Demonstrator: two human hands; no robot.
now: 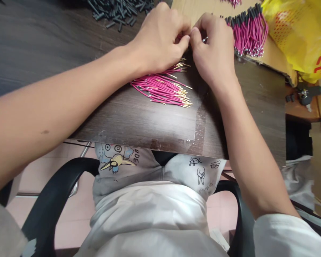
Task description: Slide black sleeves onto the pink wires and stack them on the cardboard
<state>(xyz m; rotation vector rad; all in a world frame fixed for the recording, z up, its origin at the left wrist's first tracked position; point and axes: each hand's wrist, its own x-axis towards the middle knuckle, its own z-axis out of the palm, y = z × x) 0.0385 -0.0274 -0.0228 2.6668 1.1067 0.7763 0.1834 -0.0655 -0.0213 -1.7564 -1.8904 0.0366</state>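
My left hand is closed in a pinch, and a bit of pink wire shows between its fingers. Its fingertips meet those of my right hand, which is also pinched shut. A small shiny metal bit peeks out by the right fingers, but what they grip is mostly hidden. Beneath my left wrist lies a bundle of pink wires with gold-coloured pin ends pointing right. Beyond my left hand is a heap of short black sleeves. Past my right hand, pink wires with black sleeves lie in a bunch.
The dark wooden table has its near edge just above my lap. Cardboard lies under the sleeved wires. A yellow plastic bag sits at the far right. Keys are at the right, below the bag. Black chair armrests flank me.
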